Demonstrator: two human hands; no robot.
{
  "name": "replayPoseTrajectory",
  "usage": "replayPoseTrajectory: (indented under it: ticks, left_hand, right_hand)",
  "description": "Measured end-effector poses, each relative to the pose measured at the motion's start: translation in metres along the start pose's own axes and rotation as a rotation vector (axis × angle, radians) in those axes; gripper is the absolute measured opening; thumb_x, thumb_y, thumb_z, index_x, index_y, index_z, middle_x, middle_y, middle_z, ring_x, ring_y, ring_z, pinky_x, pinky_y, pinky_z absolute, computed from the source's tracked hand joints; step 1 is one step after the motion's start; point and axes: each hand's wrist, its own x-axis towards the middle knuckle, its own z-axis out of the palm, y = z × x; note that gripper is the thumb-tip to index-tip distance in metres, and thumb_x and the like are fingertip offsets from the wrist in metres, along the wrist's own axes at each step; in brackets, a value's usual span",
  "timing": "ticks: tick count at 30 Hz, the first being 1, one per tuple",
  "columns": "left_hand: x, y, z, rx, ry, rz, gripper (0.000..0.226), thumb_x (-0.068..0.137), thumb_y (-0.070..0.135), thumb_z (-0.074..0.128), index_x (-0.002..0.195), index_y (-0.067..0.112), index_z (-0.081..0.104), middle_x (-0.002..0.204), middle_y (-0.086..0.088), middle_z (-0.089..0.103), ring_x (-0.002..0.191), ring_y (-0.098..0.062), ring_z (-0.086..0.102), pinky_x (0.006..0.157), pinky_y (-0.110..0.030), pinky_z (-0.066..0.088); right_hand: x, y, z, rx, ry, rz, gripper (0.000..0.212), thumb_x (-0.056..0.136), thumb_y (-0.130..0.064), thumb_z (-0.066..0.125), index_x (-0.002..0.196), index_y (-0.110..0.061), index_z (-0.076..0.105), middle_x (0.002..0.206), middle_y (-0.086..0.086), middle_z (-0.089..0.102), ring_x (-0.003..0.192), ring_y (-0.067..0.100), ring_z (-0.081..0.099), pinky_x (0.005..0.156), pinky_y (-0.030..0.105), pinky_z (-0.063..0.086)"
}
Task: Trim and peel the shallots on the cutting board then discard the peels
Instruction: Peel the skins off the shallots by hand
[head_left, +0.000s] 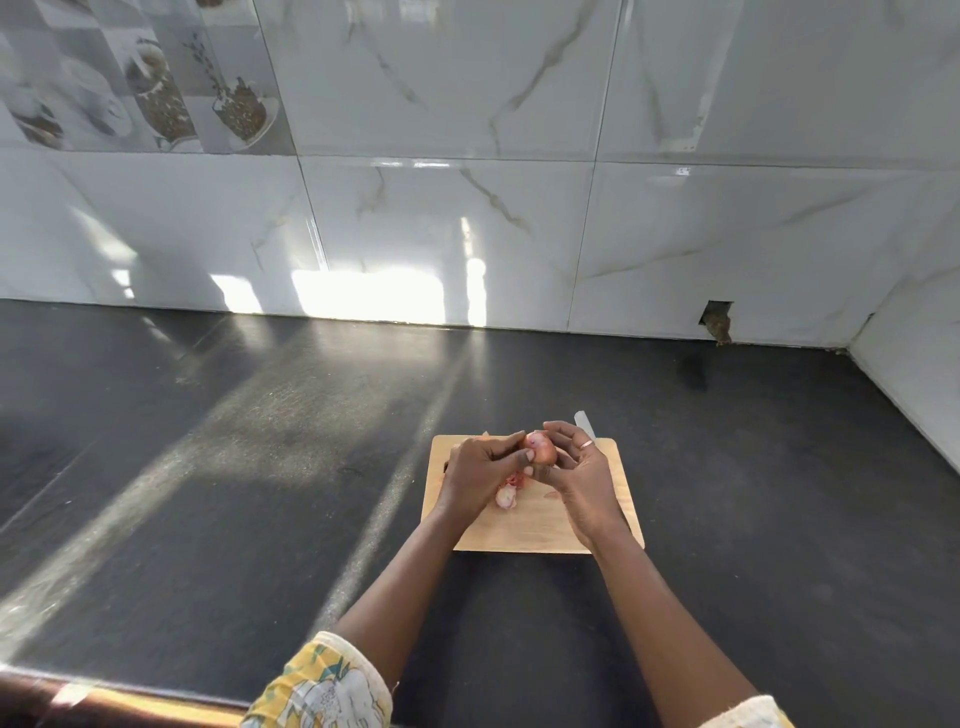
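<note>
Dark countertop, sunlit marble-tiled wall behind. Fingertips of the left hand pinch at the skin of a shallot, while the curled fingers of the right hand, one wearing a ring, cradle the bulb from the other side. The shallot is held just above the far part of the wooden cutting board.

Reddish skin with a pale patch suggests peeling is under way and unfinished.

Pale and pink scraps lie on the board under the left hand; whether they are peels or a peeled bulb cannot be told. A knife shows its blade tip past the board's far right corner.

Next, the right hand likely needs a firm hold as the left strips the skin away. The peels must later be gathered for discarding.
</note>
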Motion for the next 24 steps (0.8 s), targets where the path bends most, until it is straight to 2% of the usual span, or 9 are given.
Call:
replayPoseTrajectory:
  ticks: [3,5,7,10,13,15,18,22,24]
  left_hand:
    - [-0.001,0.003,-0.001,-0.035,-0.026,-0.047,0.030,0.079,0.035,0.067,0.109,0.031,0.067,0.108,0.009,0.070,0.100,0.002,0.061,0.104,-0.040,0.042]
    - [-0.002,0.005,-0.001,-0.103,-0.064,-0.069,0.035,0.080,0.026,0.069,0.115,0.026,0.065,0.124,0.007,0.062,0.110,0.001,0.057,0.105,-0.033,0.042]
    - [-0.004,0.006,-0.001,-0.105,-0.096,-0.064,0.043,0.081,0.017,0.069,0.123,0.021,0.060,0.121,0.001,0.064,0.103,0.002,0.058,0.099,-0.024,0.045]
    - [-0.003,0.006,-0.004,-0.072,-0.062,0.003,0.039,0.079,0.018,0.071,0.116,0.029,0.065,0.104,0.005,0.072,0.091,0.000,0.060,0.091,-0.026,0.048]
    - [-0.002,0.008,-0.008,0.048,0.000,0.121,0.029,0.080,0.014,0.070,0.108,0.021,0.070,0.107,0.010,0.069,0.094,0.001,0.062,0.091,-0.024,0.050]
    - [-0.002,0.010,-0.009,0.203,0.006,0.246,0.025,0.081,0.018,0.070,0.106,0.020,0.071,0.111,0.006,0.069,0.096,0.002,0.062,0.089,-0.017,0.048]
    - [0.000,0.008,-0.009,0.339,0.023,0.397,0.020,0.081,0.022,0.069,0.101,0.019,0.073,0.107,0.006,0.070,0.099,-0.002,0.059,0.080,-0.005,0.042]
    - [0.006,0.003,-0.012,0.355,-0.030,0.379,0.019,0.083,0.019,0.067,0.101,0.015,0.073,0.103,0.004,0.072,0.093,0.003,0.061,0.077,-0.007,0.047]
    - [0.009,0.004,-0.013,0.328,-0.016,0.332,0.018,0.082,0.018,0.069,0.099,0.014,0.073,0.099,0.000,0.073,0.087,0.009,0.060,0.073,-0.003,0.044]
  right_hand:
    - [0.003,0.006,0.000,-0.093,0.012,-0.038,0.050,0.066,0.009,0.076,0.107,-0.017,0.062,0.110,0.009,0.068,0.102,0.017,0.064,0.080,0.025,0.052]
    - [0.003,0.006,0.000,-0.126,0.018,-0.045,0.050,0.068,0.010,0.075,0.106,-0.021,0.065,0.111,0.008,0.069,0.105,0.017,0.064,0.086,0.026,0.052]
    - [0.002,0.004,0.001,-0.156,0.013,-0.054,0.049,0.071,0.009,0.073,0.104,-0.026,0.066,0.112,0.005,0.068,0.104,0.012,0.064,0.083,0.022,0.051]
    - [0.001,0.002,0.003,-0.160,-0.007,-0.052,0.048,0.075,0.006,0.072,0.106,-0.030,0.064,0.111,0.000,0.068,0.103,0.008,0.063,0.080,0.019,0.050]
    - [0.001,0.001,0.003,-0.143,0.013,-0.050,0.049,0.074,0.011,0.070,0.104,-0.025,0.054,0.107,-0.003,0.063,0.100,0.009,0.062,0.079,0.018,0.051]
    - [0.000,0.002,0.003,-0.152,0.002,-0.058,0.047,0.076,0.014,0.067,0.100,-0.023,0.052,0.105,-0.003,0.062,0.097,0.008,0.062,0.077,0.017,0.051]
    - [0.001,0.003,0.001,-0.179,-0.020,-0.061,0.047,0.077,0.017,0.064,0.099,-0.022,0.054,0.105,-0.003,0.062,0.097,0.008,0.062,0.076,0.018,0.052]
    - [0.002,0.002,-0.002,-0.196,-0.063,-0.045,0.046,0.078,0.017,0.061,0.103,-0.022,0.060,0.108,0.003,0.064,0.098,0.011,0.062,0.072,0.016,0.050]
    - [0.003,0.003,-0.005,-0.170,-0.086,-0.022,0.046,0.082,0.014,0.059,0.106,-0.025,0.062,0.111,0.006,0.064,0.100,0.012,0.062,0.077,0.019,0.051]
